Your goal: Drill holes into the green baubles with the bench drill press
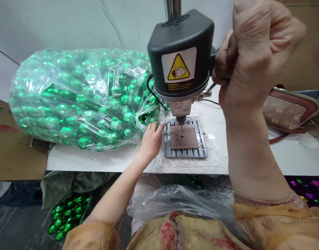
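Observation:
My right hand (255, 52) is raised, its fingers wrapped round the feed handle at the side of a black-and-silver bench drill press (181, 52). Below the drill's chuck (182, 119), a brown square board (184, 142) with a dark hole lies on the slotted metal base plate (185, 153). Just left of that plate is my left hand (152, 140), with bent fingers beside the mouth of a big clear plastic bag (81, 100) full of shiny green beads. Its fingertips are partly hidden, and whatever they pinch cannot be made out.
Dark shavings are scattered on the white table (83, 161) around the base. A patterned handbag (289, 109) stands at the right. A cardboard box (16, 146) is at the left. Below the table edge are more green beads (68, 215) and purple ones (307, 189).

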`<state>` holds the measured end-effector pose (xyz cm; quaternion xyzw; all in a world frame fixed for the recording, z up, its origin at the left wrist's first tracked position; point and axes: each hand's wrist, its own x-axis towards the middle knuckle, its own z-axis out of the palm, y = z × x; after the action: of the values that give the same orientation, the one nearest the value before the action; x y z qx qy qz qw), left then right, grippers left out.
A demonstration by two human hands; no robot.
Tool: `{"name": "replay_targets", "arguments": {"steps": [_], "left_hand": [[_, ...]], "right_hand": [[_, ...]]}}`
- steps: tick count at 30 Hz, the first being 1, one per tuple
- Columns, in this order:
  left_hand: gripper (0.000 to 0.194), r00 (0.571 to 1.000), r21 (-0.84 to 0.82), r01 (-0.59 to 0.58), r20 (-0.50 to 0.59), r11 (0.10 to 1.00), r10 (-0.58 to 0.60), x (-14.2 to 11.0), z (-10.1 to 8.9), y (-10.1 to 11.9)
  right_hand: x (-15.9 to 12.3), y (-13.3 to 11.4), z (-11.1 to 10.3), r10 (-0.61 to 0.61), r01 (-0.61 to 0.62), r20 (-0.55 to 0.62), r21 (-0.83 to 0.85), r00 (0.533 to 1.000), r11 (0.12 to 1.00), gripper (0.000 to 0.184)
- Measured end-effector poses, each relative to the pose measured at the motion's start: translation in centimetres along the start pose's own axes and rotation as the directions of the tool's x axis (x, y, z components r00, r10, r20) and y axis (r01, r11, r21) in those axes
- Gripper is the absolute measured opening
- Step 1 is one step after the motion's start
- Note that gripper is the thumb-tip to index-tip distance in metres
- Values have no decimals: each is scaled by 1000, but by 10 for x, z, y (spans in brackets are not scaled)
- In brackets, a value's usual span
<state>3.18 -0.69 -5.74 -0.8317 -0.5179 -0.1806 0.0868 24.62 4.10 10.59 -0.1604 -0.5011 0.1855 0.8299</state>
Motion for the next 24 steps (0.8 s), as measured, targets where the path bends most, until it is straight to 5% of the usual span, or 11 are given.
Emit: {"name": "replay_targets", "arguments": {"steps": [3,6,11,14,18,24], "left_hand": [[43,908,193,79,392,978,-150,35,-6,-21],[42,820,258,68,536,964,-202,46,-2,-25],[40,876,38,206,438,978,-201,39,5,-34],[26,944,-273,311,197,910,-264,35,7,-42],[20,939,-634,216,-72,743,-335,29,11,-40],[15,985,-540,171,77,824,-154,20,23,-26]], "right_hand": [[0,-1,1,6,-6,0,8,1000,1000,47],[-1,-3,1,2,-2,4,2,1000,1000,48],[-3,-5,-1,29,-28,16,-39,999,999,43],[-4,-4,-1,37,-36,18,-58,999,998,43],[-3,-1,2,10,-10,3,-19,1000,1000,44],[-2,1,3,-27,27,-1,40,1000,999,45]]}}
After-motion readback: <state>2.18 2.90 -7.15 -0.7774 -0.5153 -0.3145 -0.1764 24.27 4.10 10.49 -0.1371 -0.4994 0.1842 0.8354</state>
